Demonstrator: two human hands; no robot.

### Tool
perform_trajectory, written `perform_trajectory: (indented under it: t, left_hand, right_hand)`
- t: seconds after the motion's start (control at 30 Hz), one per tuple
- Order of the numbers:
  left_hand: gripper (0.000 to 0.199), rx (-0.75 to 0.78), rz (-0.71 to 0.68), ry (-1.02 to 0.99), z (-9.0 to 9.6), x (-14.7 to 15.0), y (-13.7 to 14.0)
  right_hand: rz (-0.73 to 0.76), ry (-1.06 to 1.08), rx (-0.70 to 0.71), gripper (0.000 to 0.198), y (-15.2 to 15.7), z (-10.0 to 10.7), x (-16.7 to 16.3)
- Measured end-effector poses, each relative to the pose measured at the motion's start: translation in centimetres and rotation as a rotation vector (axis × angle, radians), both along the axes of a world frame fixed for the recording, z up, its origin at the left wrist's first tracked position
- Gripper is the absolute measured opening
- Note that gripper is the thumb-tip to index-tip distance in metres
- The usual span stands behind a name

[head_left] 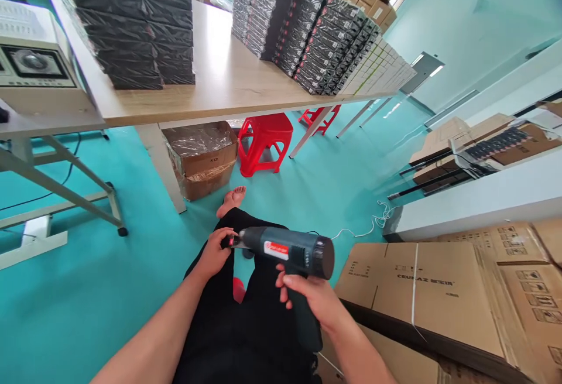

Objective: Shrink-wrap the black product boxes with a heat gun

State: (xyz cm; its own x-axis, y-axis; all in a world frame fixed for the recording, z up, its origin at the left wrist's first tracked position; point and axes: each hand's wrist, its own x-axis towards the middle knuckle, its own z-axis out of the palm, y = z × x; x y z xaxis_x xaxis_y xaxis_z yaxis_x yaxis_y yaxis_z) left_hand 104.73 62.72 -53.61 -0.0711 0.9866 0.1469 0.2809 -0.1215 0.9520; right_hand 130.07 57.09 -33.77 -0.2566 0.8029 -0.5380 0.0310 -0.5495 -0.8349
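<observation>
Heat gun (pixel 298 249), held level above the lap (pixel 211 337), short of the desk's front edge. The fingers of the right hand (pixel 312 297) are wrapped around its handle, the natural place to take hold. It looks stiff and moderately heavy, with the weight likely toward the round rear end; the nozzle (pixel 246 236) may be hot and is best kept from skin. The fingers of the left hand (pixel 214 253) pinch a small piece (pixel 232 242) just before the nozzle. That piece seems light; it is too small to tell more, or whether the nozzle touches it.

On the right, boxes (pixel 408 290) crowd the right elbow's side. Bare floor (pixel 144 255) lies to the left of the lap, giving the left arm more room. Ahead, a carton (pixel 206 164) and a red stool (pixel 266 132) sit beneath the desk (pixel 211 88). Black packs (pixel 132 27) stand near its front left corner; beyond a bare stretch, more packs (pixel 325 38) reach toward its far end.
</observation>
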Motion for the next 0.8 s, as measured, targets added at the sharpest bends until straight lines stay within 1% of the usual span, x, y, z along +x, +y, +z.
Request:
perform_trajectory:
  t: [0.07,0.1,0.17,0.23,0.37,0.47,0.53,0.6,0.7,0.73,0.8]
  left_hand:
    - [0.047,-0.033,0.021,-0.128,-0.3,-0.2,-0.1]
    - [0.049,-0.052,0.030,-0.183,-0.5,-0.3,-0.1]
    - [0.051,-0.082,0.044,-0.256,-0.6,-0.5,0.0]
    - [0.051,-0.100,0.043,-0.295,-0.6,-0.4,0.1]
    - [0.051,-0.109,0.022,-0.370,-0.1,-0.1,0.2]
    - [0.047,-0.124,0.035,-0.397,0.8,0.1,0.1]
    - [0.043,-0.160,0.065,-0.441,1.2,0.1,-0.1]
    - [0.040,-0.247,0.122,-0.556,1.4,0.1,-0.2]
    - [0.033,-0.452,0.225,-0.758,1.1,-0.2,-0.3]
    - [0.029,-0.502,0.252,-0.821,0.9,-0.3,-0.3]
    - [0.021,-0.543,0.274,-0.958,0.6,-0.6,-0.2]
  right_hand:
    - [-0.107,-0.067,-0.029,0.029,0.3,0.0,1.4]
    - [-0.127,-0.077,-0.049,0.029,0.4,0.0,2.2]
    - [-0.106,-0.049,-0.085,0.028,0.4,0.2,3.5]
    - [-0.068,-0.008,-0.089,0.029,0.1,0.3,4.1]
    - [-0.091,-0.038,-0.048,0.029,-0.5,0.2,3.7]
    - [-0.040,-0.044,-0.073,0.029,-0.4,0.1,3.2]
    - [-0.019,-0.032,-0.055,0.031,-0.2,0.0,3.0]
    - [-0.074,-0.021,-0.016,0.030,0.2,0.0,2.9]
    - [-0.149,0.058,-0.018,0.027,0.8,0.5,2.9]
    - [-0.142,0.091,-0.029,0.027,1.0,0.8,2.8]
    - [-0.100,0.135,-0.038,0.027,1.2,1.4,2.6]
